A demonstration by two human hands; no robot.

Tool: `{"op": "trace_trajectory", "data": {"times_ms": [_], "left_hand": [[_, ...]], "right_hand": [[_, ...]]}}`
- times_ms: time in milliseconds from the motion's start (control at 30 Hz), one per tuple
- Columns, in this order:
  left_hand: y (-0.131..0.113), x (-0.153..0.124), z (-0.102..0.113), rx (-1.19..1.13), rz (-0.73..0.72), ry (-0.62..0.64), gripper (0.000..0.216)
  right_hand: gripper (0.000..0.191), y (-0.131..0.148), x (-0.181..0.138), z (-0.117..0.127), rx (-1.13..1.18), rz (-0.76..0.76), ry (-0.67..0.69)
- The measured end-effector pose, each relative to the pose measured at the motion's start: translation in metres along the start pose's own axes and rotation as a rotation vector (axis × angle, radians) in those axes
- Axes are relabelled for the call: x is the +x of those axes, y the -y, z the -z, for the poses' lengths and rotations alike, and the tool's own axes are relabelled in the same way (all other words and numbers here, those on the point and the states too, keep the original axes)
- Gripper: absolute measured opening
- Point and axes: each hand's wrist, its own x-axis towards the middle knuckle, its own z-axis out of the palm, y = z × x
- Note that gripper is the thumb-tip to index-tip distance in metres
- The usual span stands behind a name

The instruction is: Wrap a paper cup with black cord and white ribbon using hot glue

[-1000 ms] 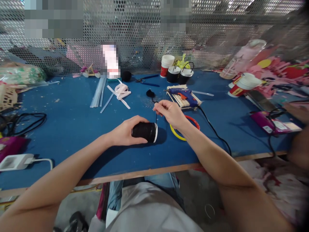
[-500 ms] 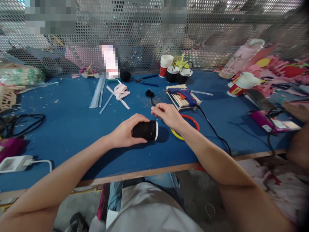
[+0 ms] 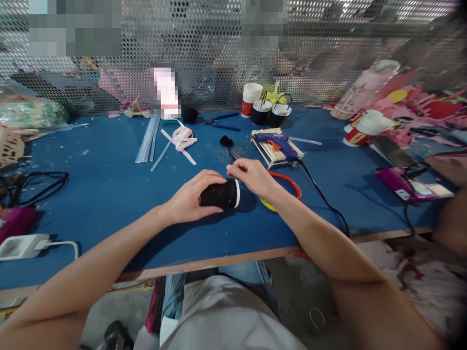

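A paper cup wrapped in black (image 3: 218,194) lies on its side above the blue table, its white rim facing right. My left hand (image 3: 189,197) is closed around it, thumb below and fingers on top. By the rim, my right hand (image 3: 251,176) pinches a thin black cord (image 3: 231,154), fingertips close to the cup. The cord trails back to a small black clump (image 3: 226,141) on the table. Under my right wrist is a red and yellow ring (image 3: 292,182), partly hidden.
A blue glue gun (image 3: 277,143) rests on a wooden stick rack (image 3: 270,156), its cable running right. Behind stand two black cups with handles (image 3: 261,113) and white-red cups (image 3: 251,95). Pliers (image 3: 223,120), white ribbon (image 3: 183,138) and clear glue sticks (image 3: 148,140) lie farther back.
My right hand has moved slightly down and left, bringing its fingertips nearer the cup's rim. The cup has turned or shifted a little in my left hand.
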Motion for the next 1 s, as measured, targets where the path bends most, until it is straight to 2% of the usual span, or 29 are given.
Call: {"op": "trace_trajectory", "data": {"times_ms": [733,1000], "left_hand": [[0.0044,-0.0010,-0.0046,-0.007,-0.017,-0.052,0.050],[0.0062,-0.0006,-0.0051,-0.073,0.034,-0.119,0.054]], "right_hand": [[0.032,-0.0050,0.0033,-0.0007,-0.078,-0.002,0.036],[0.038,-0.0094,0.0071,0.0017,-0.052,-0.085,-0.017]]}}
